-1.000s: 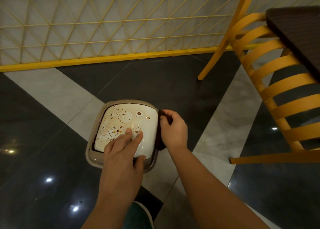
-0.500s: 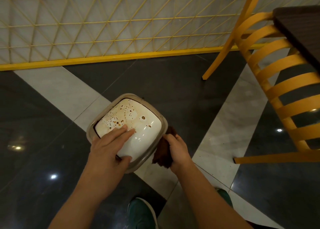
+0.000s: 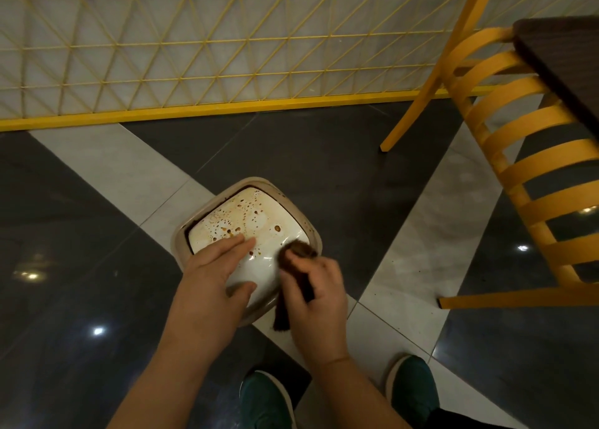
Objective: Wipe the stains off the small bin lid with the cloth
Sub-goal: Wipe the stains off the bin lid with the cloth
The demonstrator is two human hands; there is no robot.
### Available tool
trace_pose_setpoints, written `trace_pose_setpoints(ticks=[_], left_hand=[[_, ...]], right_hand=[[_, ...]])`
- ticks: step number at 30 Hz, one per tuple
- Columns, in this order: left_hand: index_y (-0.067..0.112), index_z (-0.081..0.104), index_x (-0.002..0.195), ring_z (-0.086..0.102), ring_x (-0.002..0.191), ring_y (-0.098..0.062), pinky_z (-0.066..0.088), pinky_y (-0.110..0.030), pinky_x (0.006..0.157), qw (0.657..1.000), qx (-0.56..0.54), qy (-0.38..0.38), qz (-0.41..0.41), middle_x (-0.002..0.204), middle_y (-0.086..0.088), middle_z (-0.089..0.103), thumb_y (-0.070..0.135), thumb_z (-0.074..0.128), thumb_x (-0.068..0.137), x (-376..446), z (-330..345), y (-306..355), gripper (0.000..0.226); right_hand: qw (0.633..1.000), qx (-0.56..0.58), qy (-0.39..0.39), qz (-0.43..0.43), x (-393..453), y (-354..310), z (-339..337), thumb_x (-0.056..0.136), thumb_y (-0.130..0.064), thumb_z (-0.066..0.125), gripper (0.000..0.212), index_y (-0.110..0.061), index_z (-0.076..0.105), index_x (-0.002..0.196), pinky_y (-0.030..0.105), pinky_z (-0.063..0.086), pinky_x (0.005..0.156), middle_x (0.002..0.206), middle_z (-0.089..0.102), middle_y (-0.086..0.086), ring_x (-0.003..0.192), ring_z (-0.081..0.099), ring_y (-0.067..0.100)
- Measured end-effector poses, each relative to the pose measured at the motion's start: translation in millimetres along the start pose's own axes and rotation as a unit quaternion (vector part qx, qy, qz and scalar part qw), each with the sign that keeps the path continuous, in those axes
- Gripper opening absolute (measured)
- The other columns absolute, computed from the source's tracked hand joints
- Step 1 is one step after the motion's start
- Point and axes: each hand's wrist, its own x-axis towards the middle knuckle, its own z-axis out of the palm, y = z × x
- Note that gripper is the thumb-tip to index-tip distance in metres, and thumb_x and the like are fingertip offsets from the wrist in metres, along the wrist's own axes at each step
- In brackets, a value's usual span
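The small bin lid [image 3: 259, 221] is white with a beige rim and sits on the bin on the floor; brown spots and smears cover its far half. My left hand [image 3: 214, 273] rests flat on the lid's near left part, fingers straight, thumb at the near edge. My right hand [image 3: 316, 286] grips a dark brown cloth [image 3: 296, 260]. The cloth's front end lies on the lid's near right corner, and its tail hangs down past the rim.
A yellow slatted chair [image 3: 518, 156] stands to the right, with a dark table edge [image 3: 564, 55] above it. A yellow lattice partition [image 3: 194, 49] runs along the back. My two green shoes [image 3: 269, 399] stand on the glossy tiled floor just below the bin.
The lid has turned so one corner points away from me. My right hand brought the cloth from beside the rim up onto the lid's near right corner. My left hand stayed on the lid.
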Motion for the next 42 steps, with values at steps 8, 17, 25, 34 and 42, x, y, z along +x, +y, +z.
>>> trace_pose_setpoints(ticks=[8,17,25,34,42], left_hand=[[0.032,0.051,0.13,0.02,0.113,0.014,0.018,-0.014,0.102,1.0,-0.004,0.005,-0.001,0.136,0.017,0.041,0.01,0.073,0.076,1,3,1,0.063],[0.031,0.051,0.131,0.018,0.113,0.013,0.02,-0.018,0.102,1.0,0.019,0.011,0.004,0.13,0.022,0.039,0.009,0.073,0.076,0,3,2,0.063],[0.034,0.049,0.132,0.016,0.114,0.011,0.019,-0.02,0.102,1.0,0.019,0.011,-0.008,0.138,0.016,0.04,0.012,0.073,0.077,1,5,4,0.064],[0.031,0.05,0.132,0.016,0.112,0.014,0.021,-0.019,0.102,1.0,0.02,0.018,0.002,0.137,0.017,0.041,0.012,0.072,0.077,1,6,2,0.062],[0.029,0.052,0.131,0.018,0.113,0.013,0.023,-0.021,0.102,1.0,0.014,0.02,0.006,0.138,0.013,0.043,0.009,0.073,0.076,0,8,2,0.062]], right_hand=[[0.992,0.053,0.032,0.106,34,3,-15,0.091,-0.026,0.061,0.031,-0.05,0.053,0.109,0.006,0.039,0.087,0.109,0.048,-0.031,0.106,0.047,-0.016],[0.999,-0.013,0.007,-0.04,9,4,-2,0.093,-0.035,0.051,0.029,-0.035,0.058,0.121,0.002,0.035,0.094,0.115,0.048,-0.022,0.109,0.046,-0.014],[0.94,0.17,0.062,0.291,1,11,11,0.092,-0.023,0.061,0.025,-0.047,0.06,0.099,0.032,0.051,0.097,0.106,0.06,-0.025,0.099,0.057,-0.003],[0.94,0.193,0.095,0.264,34,-5,-4,0.091,-0.027,0.063,0.021,-0.044,0.054,0.1,0.02,0.051,0.083,0.106,0.055,-0.024,0.097,0.055,-0.002],[0.924,0.187,0.007,0.333,-23,7,21,0.091,-0.019,0.063,0.013,-0.031,0.066,0.094,0.008,0.05,0.065,0.092,0.068,-0.015,0.085,0.063,-0.007]])
